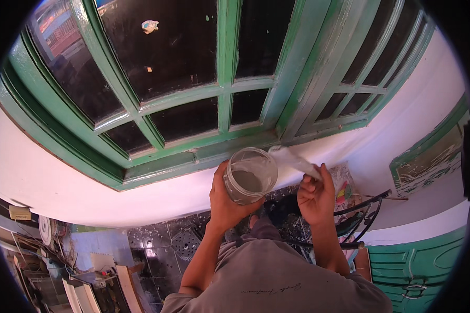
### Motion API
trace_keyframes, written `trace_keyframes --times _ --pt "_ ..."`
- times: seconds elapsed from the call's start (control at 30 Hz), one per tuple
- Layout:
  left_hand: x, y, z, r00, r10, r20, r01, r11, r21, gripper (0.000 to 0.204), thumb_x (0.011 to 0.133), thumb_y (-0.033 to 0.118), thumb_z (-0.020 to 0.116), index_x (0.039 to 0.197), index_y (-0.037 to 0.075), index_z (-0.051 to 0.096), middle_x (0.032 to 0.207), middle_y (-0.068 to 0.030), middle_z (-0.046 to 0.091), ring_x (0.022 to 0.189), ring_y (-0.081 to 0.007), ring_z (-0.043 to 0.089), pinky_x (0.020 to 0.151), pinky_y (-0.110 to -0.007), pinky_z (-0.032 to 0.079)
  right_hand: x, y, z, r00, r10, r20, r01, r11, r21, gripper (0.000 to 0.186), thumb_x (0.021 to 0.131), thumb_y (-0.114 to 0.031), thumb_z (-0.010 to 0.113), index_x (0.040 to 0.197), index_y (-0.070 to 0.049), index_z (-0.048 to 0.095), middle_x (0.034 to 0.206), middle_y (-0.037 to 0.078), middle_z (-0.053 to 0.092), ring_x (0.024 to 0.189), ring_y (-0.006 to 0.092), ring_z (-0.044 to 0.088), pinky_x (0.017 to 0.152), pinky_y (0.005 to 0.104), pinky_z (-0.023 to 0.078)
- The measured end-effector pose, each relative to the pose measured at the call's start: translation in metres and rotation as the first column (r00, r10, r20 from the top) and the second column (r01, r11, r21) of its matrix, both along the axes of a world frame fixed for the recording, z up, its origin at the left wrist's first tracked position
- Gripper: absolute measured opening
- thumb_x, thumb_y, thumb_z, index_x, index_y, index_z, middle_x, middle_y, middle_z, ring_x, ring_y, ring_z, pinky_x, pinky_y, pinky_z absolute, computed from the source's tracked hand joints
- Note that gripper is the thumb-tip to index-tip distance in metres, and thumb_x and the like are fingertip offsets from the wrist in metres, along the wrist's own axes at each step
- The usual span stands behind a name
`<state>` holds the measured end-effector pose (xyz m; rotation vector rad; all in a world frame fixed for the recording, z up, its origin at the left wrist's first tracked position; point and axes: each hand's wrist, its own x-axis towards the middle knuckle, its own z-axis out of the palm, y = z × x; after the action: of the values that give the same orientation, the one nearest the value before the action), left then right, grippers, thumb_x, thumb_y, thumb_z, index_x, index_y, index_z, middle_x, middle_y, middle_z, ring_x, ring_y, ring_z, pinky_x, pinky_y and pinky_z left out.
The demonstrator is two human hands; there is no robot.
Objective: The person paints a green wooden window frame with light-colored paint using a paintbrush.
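In my left hand (222,206) is a clear plastic tub (250,177) with grey paste inside, held upright below the window sill. My right hand (316,201) has its fingers closed on the narrow end of a whitish flat tool (292,160), whose blade reaches left toward the tub's rim; it is slightly blurred, and I cannot tell whether it touches the rim. In front of both hands is a green wooden window frame (224,104) with dark glass panes and a ledge (162,172) along its bottom, set in a white wall (62,193).
Down at the right are a black metal railing (376,195), a green panel with a handle (402,261) and a framed pane (428,151). At the lower left sit boards and assorted clutter (89,281). Below me lies a dark tiled floor (156,250) spattered white.
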<state>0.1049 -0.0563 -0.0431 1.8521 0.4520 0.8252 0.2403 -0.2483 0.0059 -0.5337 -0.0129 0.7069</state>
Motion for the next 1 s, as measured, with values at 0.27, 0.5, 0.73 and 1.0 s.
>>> trace_keyframes --times 0.27,0.5,0.73,1.0 --pt "0.014 -0.003 0.003 0.993 -0.052 0.102 0.049 0.998 0.037 0.119 0.055 0.023 0.102 0.152 0.005 0.036 0.137 -0.0177 0.063 0.127 -0.0301 0.064 0.106 -0.042 0.052 0.068 0.023 0.055 0.896 -0.290 0.335 0.269 0.957 0.108 0.033 0.109 -0.028 0.060 0.124 0.001 0.068 0.094 0.013 0.075 0.072 0.0137 0.067 0.055 0.0239 0.050" --pt "0.009 -0.005 -0.009 0.984 -0.135 0.115 0.147 0.984 -0.098 0.115 0.057 0.026 0.101 0.151 0.004 0.040 0.142 -0.0207 0.057 0.131 -0.0385 0.059 0.109 -0.047 0.049 0.081 0.030 0.112 -0.634 0.311 0.708 0.715 0.585 0.383 0.022 0.083 -0.002 0.081 0.104 -0.005 0.077 0.089 0.010 0.072 0.068 0.0221 0.069 0.059 0.0314 0.054" --pt "0.008 -0.008 -0.009 0.982 -0.115 0.149 0.130 0.987 -0.095 0.113 0.056 0.023 0.101 0.150 0.004 0.041 0.142 -0.0205 0.057 0.131 -0.0381 0.058 0.109 -0.047 0.049 0.075 0.041 0.151 -0.722 0.595 0.352 0.691 0.605 0.394 0.024 0.077 0.002 0.082 0.099 -0.003 0.076 0.088 0.008 0.068 0.068 0.0241 0.068 0.058 0.0333 0.055" --pt "0.003 -0.009 -0.011 0.983 -0.113 0.141 0.123 0.990 -0.062 0.111 0.057 0.022 0.100 0.149 0.005 0.042 0.143 -0.0194 0.056 0.131 -0.0391 0.058 0.109 -0.048 0.049 0.059 0.048 0.207 -0.732 0.630 0.261 0.656 0.547 0.520 0.026 0.074 0.006 0.083 0.098 -0.002 0.076 0.087 0.008 0.068 0.066 0.0231 0.068 0.057 0.0329 0.055"
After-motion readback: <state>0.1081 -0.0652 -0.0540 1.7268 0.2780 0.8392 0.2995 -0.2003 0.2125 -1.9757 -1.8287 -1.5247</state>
